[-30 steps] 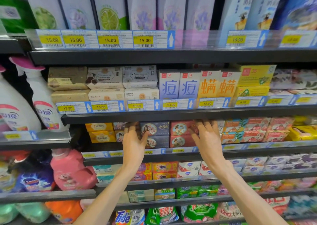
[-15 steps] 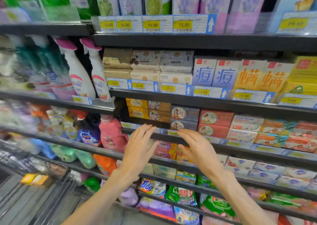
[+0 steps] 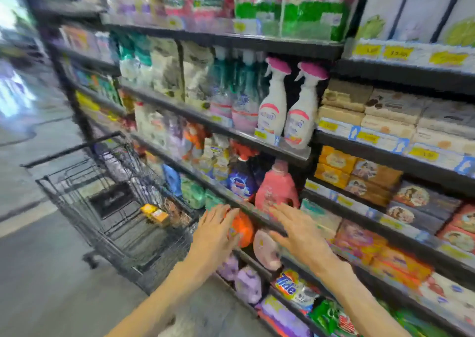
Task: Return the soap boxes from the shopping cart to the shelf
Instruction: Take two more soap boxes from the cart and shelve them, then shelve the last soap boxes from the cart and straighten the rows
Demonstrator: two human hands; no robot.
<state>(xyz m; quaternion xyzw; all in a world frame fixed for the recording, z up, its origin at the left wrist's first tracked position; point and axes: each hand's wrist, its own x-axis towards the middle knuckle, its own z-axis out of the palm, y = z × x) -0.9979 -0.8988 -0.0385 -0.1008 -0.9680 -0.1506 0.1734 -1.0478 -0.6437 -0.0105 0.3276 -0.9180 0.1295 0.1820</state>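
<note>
Both grips empty, fingers spread: left hand (image 3: 214, 230), right hand (image 3: 299, 230), in front of the shelf (image 3: 259, 214). Orange soap boxes (image 3: 155, 213) lie in the shopping cart (image 3: 77, 197) to my left.

Blurred price tags (image 3: 370, 138) unreadable.

Bright, even store light; heavy motion blur throughout, wide-angle bending at edges, glare blown out upper left.

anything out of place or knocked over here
Only the yellow soap boxes lying in the shopping cart rather than on the shelf. Shelved goods look upright, though the picture is blurred. Both hands are empty.
</note>
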